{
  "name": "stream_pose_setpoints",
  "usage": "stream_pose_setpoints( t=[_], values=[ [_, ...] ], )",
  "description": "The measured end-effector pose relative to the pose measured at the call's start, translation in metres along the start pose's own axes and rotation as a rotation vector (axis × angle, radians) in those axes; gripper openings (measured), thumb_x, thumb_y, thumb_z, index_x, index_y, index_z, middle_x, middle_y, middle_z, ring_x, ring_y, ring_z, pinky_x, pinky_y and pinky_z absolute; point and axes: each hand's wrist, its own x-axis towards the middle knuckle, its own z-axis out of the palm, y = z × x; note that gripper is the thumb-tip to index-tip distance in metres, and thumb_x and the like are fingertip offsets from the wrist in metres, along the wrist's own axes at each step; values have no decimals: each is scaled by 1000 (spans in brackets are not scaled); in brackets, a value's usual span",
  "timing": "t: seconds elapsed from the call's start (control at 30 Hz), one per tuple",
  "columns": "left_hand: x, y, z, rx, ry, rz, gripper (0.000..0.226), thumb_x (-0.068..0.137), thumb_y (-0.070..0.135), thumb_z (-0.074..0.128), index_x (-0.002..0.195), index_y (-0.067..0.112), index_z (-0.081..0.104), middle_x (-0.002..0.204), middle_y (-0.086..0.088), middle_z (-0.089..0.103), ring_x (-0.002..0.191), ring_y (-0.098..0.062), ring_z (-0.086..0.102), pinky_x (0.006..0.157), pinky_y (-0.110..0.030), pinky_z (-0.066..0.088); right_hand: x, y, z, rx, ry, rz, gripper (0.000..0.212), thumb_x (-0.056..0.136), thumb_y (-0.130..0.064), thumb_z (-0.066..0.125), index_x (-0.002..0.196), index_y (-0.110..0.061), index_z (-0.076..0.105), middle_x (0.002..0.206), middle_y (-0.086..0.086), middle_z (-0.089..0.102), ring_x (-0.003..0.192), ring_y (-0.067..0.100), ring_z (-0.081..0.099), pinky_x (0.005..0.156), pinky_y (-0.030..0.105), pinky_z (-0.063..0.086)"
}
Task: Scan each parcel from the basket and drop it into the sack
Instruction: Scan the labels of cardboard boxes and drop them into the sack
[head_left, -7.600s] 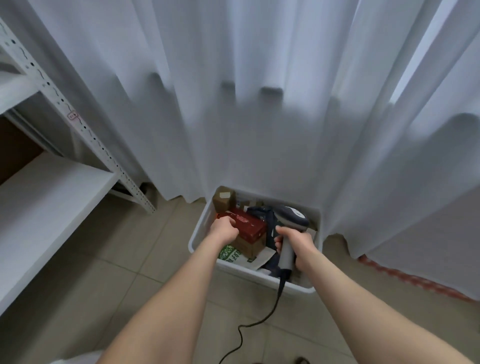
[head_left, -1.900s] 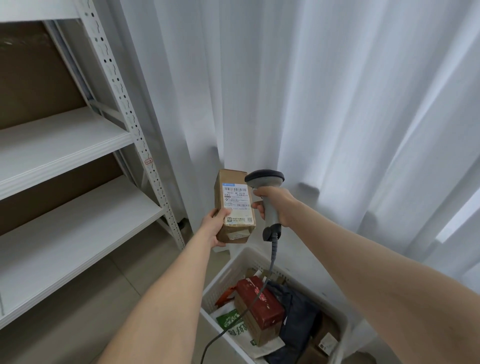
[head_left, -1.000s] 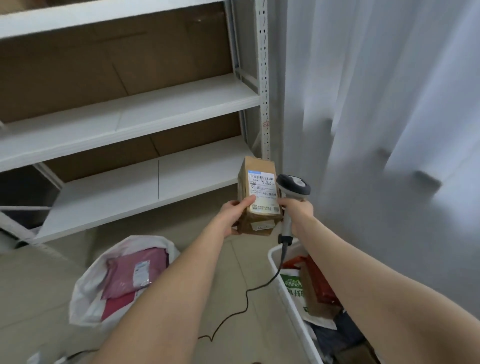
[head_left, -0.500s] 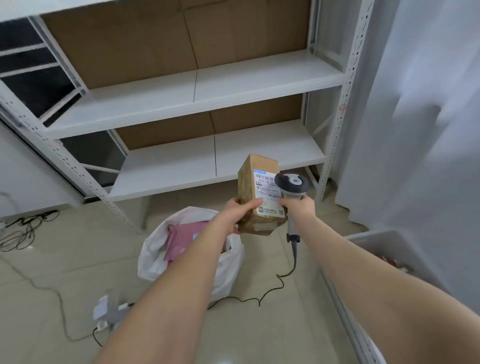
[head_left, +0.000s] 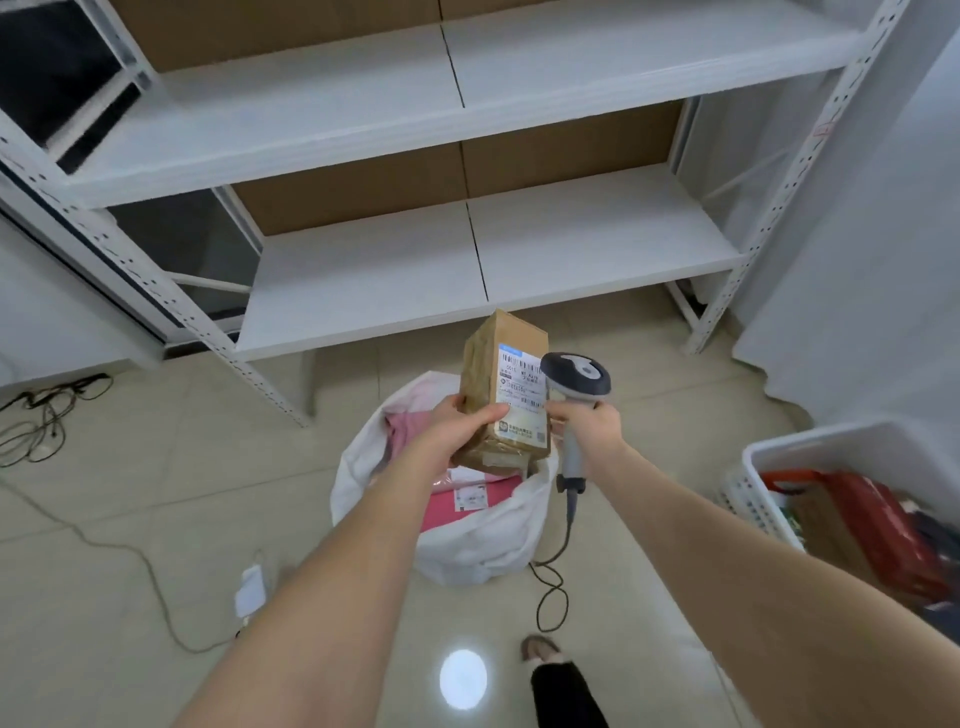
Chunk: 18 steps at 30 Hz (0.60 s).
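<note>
My left hand (head_left: 460, 423) grips a brown cardboard parcel (head_left: 501, 384) with a white shipping label, held upright above the open white sack (head_left: 483, 545) on the floor. Pink parcels (head_left: 467, 499) lie inside the sack. My right hand (head_left: 589, 426) holds a grey handheld scanner (head_left: 574, 384) by its handle, its head right beside the parcel's label. The scanner's black cable runs down to the floor. The white basket (head_left: 769, 457) stands at the right edge with a red parcel (head_left: 872, 525) and other parcels in it.
A white metal shelving rack (head_left: 467, 270) with bare shelves stands behind the sack. Cables (head_left: 41, 421) and a small white adapter (head_left: 252, 590) lie on the tiled floor at left. A white curtain (head_left: 872, 260) hangs at right. My foot (head_left: 543, 649) shows below.
My view has swung left from the basket to the sack. The parcel and scanner have come over the sack's opening, still held the same way.
</note>
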Motion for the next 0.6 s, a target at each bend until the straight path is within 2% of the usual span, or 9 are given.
stream_pose_setpoints(
  t=[0.03, 0.1, 0.17, 0.27, 0.3, 0.37, 0.47, 0.6],
  values=[
    [12, -3, -5, 11, -14, -14, 71, 80, 34, 75, 139, 14, 41, 126, -7, 60, 75, -10, 57, 56, -24, 46, 9, 4, 6, -4, 18, 16, 18, 79, -2, 73, 94, 2, 64, 83, 13, 68, 71, 24, 64, 62, 34, 52],
    [40, -10, -17, 51, -29, -26, 72, 78, 34, 76, 139, 14, 42, 126, -6, 61, 82, -13, 61, 62, -26, 50, 29, 10, 16, -12, 57, 53, 15, 80, -3, 71, 93, -1, 63, 75, 9, 62, 64, 20, 57, 62, 31, 49],
    [71, -14, -30, 134, -47, -38, 75, 77, 36, 77, 139, 13, 43, 127, -5, 61, 94, -18, 64, 80, -32, 55, 57, 18, 27, 4, 79, 81, 10, 80, -1, 67, 90, 0, 65, 76, 12, 59, 65, 21, 53, 66, 34, 46],
    [124, -24, -51, 244, -70, -59, 74, 75, 40, 78, 137, 17, 45, 129, -4, 60, 102, -19, 62, 93, -34, 51, 100, 30, 45, 20, 122, 123, 5, 81, 0, 66, 80, -1, 62, 73, 12, 55, 62, 22, 50, 64, 36, 44],
    [143, -29, -57, 280, -81, -66, 73, 73, 42, 78, 136, 20, 47, 128, -3, 61, 104, -19, 62, 95, -35, 50, 114, 36, 50, 27, 145, 145, 11, 81, 0, 67, 74, -2, 59, 71, 12, 54, 60, 22, 50, 63, 35, 43],
    [171, -41, -65, 332, -113, -96, 66, 74, 44, 77, 131, 24, 51, 126, 0, 62, 105, -19, 62, 98, -38, 49, 136, 49, 57, 35, 201, 183, 16, 81, -1, 69, 72, -5, 57, 70, 11, 55, 59, 21, 51, 64, 35, 44],
    [204, -61, -71, 399, -168, -140, 63, 76, 43, 76, 131, 22, 53, 128, 1, 61, 110, -20, 61, 99, -34, 47, 165, 70, 67, 18, 249, 245, 14, 79, 1, 68, 73, -3, 56, 68, 11, 54, 60, 23, 51, 67, 36, 43],
    [244, -93, -69, 455, -241, -181, 72, 75, 37, 78, 136, 16, 48, 131, -3, 59, 111, -20, 61, 94, -30, 50, 188, 101, 84, 42, 330, 345, 9, 78, 5, 64, 78, 0, 56, 63, 10, 51, 52, 22, 47, 54, 30, 42]
  ],
)
